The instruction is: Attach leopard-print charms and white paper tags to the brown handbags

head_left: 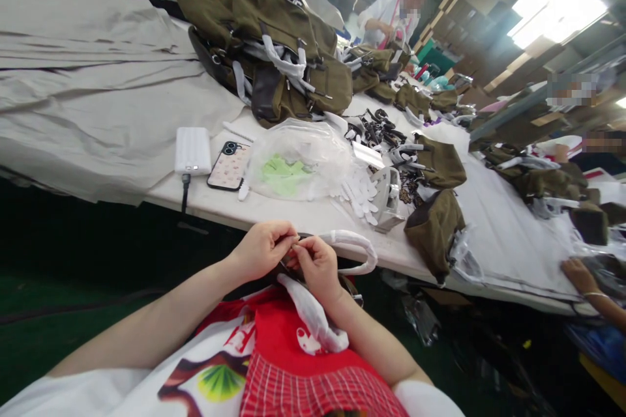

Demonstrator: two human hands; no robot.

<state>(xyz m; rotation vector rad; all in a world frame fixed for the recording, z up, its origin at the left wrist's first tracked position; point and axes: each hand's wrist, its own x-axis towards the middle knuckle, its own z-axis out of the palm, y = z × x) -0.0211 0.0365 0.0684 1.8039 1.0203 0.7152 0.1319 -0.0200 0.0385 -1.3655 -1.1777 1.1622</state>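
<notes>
My left hand (264, 250) and my right hand (317, 266) meet at the table's near edge, thumbs and fingertips pinched together. What lies between the fingertips is small and dark, and too hidden to name. Just below them, a dark bag, mostly covered by my hands and arms, rests against my lap. One white-wrapped handle (362, 249) loops out on its right, up against the table edge. Another white-wrapped strap (313, 316) hangs down over my red apron (278, 332).
On the table (220, 208) lie a white power bank (192, 151) with a cable, a phone (229, 165), a clear plastic bag (303, 159) and a metal tape dispenser (388, 199). Olive bags (283, 19) are piled behind. Co-workers stand at the far end and right.
</notes>
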